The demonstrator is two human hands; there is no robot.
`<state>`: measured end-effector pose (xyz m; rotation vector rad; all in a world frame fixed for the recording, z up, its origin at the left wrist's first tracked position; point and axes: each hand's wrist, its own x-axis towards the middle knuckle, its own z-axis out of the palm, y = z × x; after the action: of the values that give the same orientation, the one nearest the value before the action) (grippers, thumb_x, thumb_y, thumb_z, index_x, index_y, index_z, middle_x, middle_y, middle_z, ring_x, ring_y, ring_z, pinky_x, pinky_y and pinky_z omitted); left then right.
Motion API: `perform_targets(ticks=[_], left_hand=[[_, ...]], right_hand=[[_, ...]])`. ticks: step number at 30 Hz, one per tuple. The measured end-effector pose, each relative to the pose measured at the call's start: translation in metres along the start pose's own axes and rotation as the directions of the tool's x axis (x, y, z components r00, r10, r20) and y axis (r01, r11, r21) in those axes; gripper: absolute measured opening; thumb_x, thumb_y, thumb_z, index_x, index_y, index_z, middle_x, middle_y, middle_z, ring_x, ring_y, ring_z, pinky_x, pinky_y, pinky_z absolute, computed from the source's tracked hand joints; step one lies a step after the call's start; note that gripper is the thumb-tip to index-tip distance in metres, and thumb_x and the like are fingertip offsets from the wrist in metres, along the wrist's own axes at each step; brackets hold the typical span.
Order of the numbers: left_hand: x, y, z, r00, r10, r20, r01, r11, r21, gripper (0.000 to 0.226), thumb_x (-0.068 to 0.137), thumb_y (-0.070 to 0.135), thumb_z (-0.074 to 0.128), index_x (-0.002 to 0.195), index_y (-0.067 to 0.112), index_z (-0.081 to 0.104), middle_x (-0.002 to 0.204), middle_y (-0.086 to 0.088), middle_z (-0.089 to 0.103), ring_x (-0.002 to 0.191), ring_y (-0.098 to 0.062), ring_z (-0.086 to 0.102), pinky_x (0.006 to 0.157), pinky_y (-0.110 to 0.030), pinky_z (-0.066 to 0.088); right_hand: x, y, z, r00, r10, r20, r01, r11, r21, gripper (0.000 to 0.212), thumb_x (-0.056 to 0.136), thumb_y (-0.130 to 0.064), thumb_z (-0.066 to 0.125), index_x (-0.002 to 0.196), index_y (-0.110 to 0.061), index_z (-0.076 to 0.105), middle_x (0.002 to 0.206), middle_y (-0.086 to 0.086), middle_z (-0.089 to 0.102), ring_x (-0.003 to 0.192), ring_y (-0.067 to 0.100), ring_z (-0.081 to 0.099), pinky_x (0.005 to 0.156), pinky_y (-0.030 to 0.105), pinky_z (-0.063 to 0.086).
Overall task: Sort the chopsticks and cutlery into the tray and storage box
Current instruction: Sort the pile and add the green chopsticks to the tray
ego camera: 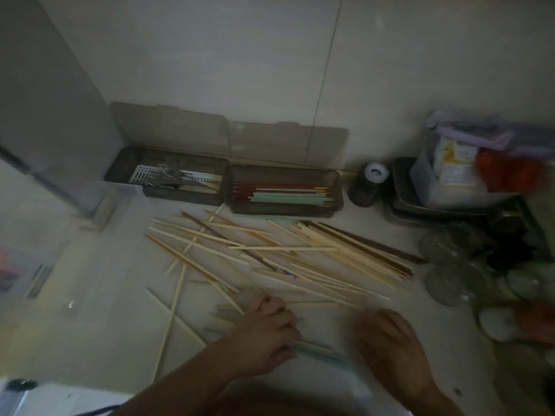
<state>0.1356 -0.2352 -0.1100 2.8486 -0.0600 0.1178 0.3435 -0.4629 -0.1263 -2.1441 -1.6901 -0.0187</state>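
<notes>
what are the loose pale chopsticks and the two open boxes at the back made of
Loose pale chopsticks: probably bare wood or bamboo; matte, light tan. The two boxes: likely smoky translucent plastic; the wall shows through their raised lids. Dim and blurry, so uncertain.

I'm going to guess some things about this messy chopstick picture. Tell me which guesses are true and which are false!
1. Both storage boxes have their lids open. True: the left box and the right box both have lids leaning back against the wall.
2. The right box holds forks. False: it holds red and pale green chopsticks; the metal cutlery lies in the left box.
3. Loose wooden chopsticks are scattered on the counter. True.
4. The left hand is empty. False: it is closed on pale green chopsticks.
5. The right hand is inside a box. False: it is low over the counter, blurred.
</notes>
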Motion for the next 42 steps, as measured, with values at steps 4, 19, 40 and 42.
perform_targets(ticks=[4,19,40,42], left_hand=[[-0.002,0.007,0.002,0.999,-0.035,-0.029,0.037,0.998,0.042,0.029,0.076,0.052,0.061,0.099,0.034,0.06,0.098,0.014,0.055,0.101,-0.016,0.05,0.089,-0.037,0.032],[-0.008,0.012,0.007,0.967,-0.132,-0.217,0.137,0.99,0.01,0.014,0.087,0.045,0.06,0.089,0.032,0.065,0.097,0.017,0.056,0.097,-0.013,0.049,0.083,-0.034,0.034],[-0.015,0.006,0.032,0.952,-0.166,-0.257,0.175,0.985,0.01,0.015,0.076,0.043,0.063,0.085,0.031,0.063,0.091,0.015,0.063,0.086,-0.011,0.054,0.082,-0.031,0.037],[-0.016,0.009,0.028,0.95,-0.182,-0.252,0.188,0.982,-0.001,0.016,0.075,0.043,0.065,0.086,0.031,0.063,0.095,0.014,0.062,0.088,-0.013,0.054,0.082,-0.031,0.035]], right_hand=[[-0.026,-0.019,0.007,0.996,0.01,-0.086,-0.006,0.999,0.044,0.023,0.089,-0.039,0.059,0.09,-0.024,0.076,0.097,-0.004,0.069,0.092,0.024,0.061,0.087,0.034,0.048],[-0.002,0.012,-0.019,0.912,0.356,-0.203,-0.351,0.935,0.061,0.056,0.098,-0.046,0.032,0.086,-0.008,0.072,0.084,0.007,0.069,0.077,0.03,0.061,0.075,0.03,0.041],[0.305,0.014,-0.006,0.854,0.429,0.296,-0.309,0.874,-0.374,0.021,0.088,-0.028,0.055,0.101,-0.037,0.068,0.121,0.008,0.052,0.113,0.032,0.044,0.096,0.039,0.033],[0.296,0.013,-0.009,0.897,0.388,0.212,-0.318,0.899,-0.3,0.021,0.087,-0.027,0.056,0.104,-0.032,0.068,0.119,0.009,0.055,0.11,0.035,0.047,0.092,0.04,0.037]])
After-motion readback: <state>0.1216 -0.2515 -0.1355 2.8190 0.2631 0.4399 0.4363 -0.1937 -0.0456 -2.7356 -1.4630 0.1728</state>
